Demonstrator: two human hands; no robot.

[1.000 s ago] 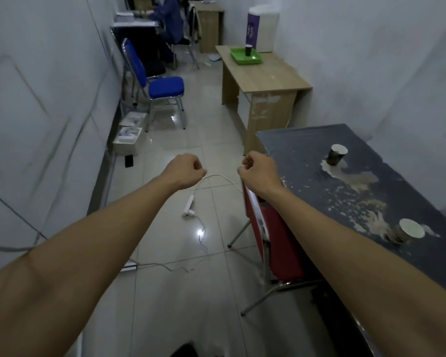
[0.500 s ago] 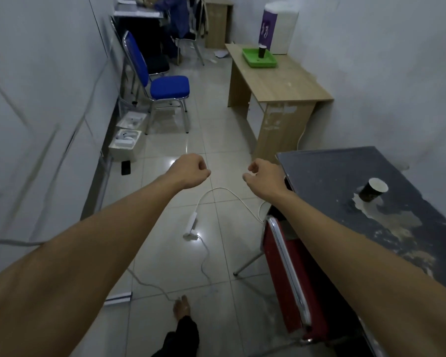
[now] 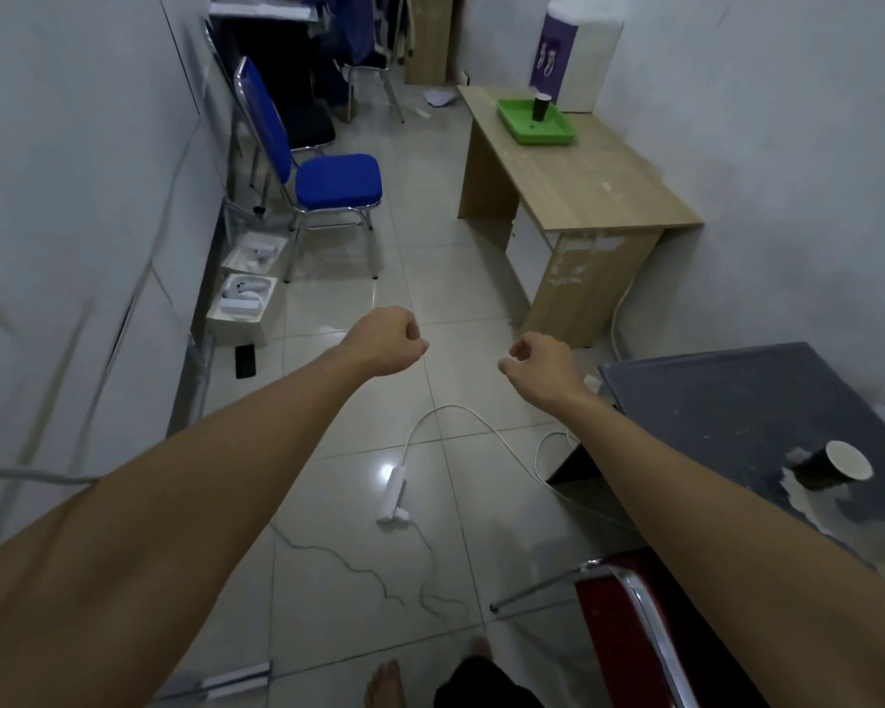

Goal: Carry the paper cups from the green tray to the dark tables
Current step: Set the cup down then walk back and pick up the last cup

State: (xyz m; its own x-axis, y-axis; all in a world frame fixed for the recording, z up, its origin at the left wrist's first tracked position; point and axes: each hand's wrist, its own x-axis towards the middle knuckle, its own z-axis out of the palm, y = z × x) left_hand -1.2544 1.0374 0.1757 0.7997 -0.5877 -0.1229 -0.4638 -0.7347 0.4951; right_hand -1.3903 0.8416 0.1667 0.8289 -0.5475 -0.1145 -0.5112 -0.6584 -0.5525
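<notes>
Paper cup [image 3: 541, 107] on the green tray [image 3: 535, 121] looks light and squashy, so hold its sides softly; left hand [image 3: 387, 340] and right hand [image 3: 537, 362] are curled, holding nothing.

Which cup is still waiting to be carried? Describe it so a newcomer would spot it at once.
Find the light wooden table along the right wall. At its far end lies a green tray; the dark cup stands upright in it. The other cup already stands on the dark table.
</notes>
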